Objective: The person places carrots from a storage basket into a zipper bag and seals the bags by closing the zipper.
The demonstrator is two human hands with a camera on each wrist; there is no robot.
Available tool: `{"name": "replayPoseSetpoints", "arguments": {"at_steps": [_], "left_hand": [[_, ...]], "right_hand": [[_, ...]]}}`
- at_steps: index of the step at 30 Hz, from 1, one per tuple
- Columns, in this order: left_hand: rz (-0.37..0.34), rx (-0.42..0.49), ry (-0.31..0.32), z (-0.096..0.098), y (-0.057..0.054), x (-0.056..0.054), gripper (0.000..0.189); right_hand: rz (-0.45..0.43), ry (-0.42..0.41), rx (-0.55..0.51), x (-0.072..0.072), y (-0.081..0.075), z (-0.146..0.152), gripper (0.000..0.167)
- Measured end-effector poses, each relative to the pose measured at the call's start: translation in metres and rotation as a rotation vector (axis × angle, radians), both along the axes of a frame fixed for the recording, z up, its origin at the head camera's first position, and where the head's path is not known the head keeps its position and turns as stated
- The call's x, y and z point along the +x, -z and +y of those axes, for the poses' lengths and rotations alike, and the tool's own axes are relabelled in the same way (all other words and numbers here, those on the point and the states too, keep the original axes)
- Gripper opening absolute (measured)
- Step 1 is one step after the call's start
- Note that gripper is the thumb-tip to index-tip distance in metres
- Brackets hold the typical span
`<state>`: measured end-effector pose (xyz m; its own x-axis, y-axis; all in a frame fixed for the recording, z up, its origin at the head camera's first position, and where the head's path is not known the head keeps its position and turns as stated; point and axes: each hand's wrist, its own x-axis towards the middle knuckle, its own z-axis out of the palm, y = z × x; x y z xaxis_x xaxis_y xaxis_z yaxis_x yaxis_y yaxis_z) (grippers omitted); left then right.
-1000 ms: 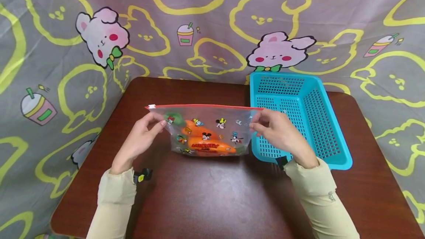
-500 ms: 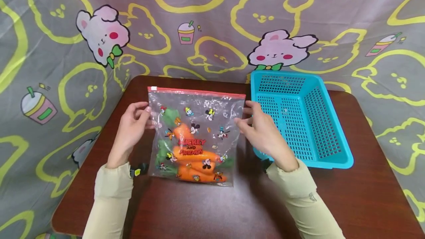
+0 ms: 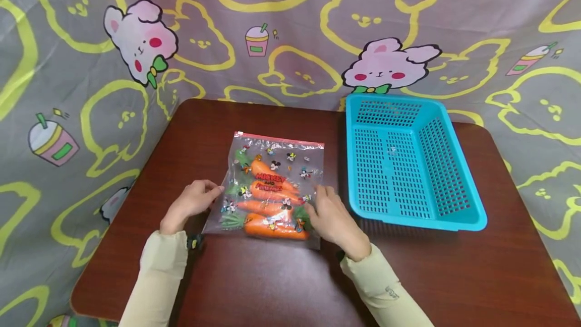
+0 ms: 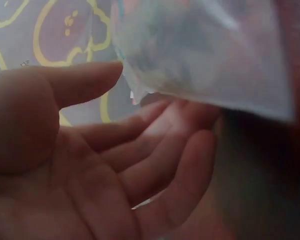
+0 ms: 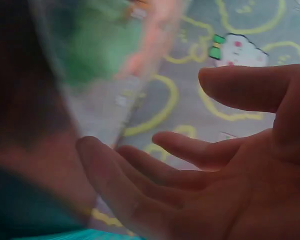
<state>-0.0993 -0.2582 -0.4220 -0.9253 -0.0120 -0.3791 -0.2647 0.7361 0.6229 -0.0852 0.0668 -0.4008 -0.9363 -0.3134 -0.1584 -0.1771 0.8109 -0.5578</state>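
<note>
A clear zip bag [image 3: 271, 181] with a red top strip and cartoon print lies on the brown table, its top edge pointing away from me. Several orange carrots [image 3: 276, 227] with green tops show through the plastic. At the bag's left edge is my left hand [image 3: 195, 201]; in the left wrist view its fingers [image 4: 175, 165] reach under the plastic edge, thumb apart from them. My right hand [image 3: 333, 221] is by the bag's right edge, overlapping it in the head view. The right wrist view shows its fingers [image 5: 115, 185] extended and the thumb spread away.
A turquoise perforated basket [image 3: 463, 165] stands on the table to the right of the bag. The brown table [image 3: 254, 286] has rounded corners. Behind and to the left hangs a grey curtain [image 3: 299, 29] with cartoon bunnies and yellow outlines.
The bag was held up and gripped by its sides; it has come down to lie flat on the table. Both hands have lowered towards me and loosened from its edges.
</note>
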Motion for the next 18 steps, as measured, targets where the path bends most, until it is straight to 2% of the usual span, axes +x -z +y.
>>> {"name": "replayPoseSetpoints", "arguments": {"at_steps": [4, 8, 13, 18], "left_hand": [[-0.016, 0.109, 0.023, 0.002, 0.005, 0.000, 0.033], [-0.012, 0.193, -0.001, 0.008, 0.011, -0.004, 0.024], [0.061, 0.099, -0.010, 0.016, 0.014, -0.013, 0.026], [0.157, -0.025, 0.004, 0.027, 0.013, -0.028, 0.038]], "right_hand": [[-0.068, 0.025, -0.025, 0.001, 0.016, 0.003, 0.045], [-0.101, 0.028, -0.117, 0.001, 0.026, 0.007, 0.045], [-0.098, 0.051, -0.159, -0.002, 0.031, 0.007, 0.055], [-0.037, 0.105, -0.193, -0.011, 0.034, 0.002, 0.054]]}}
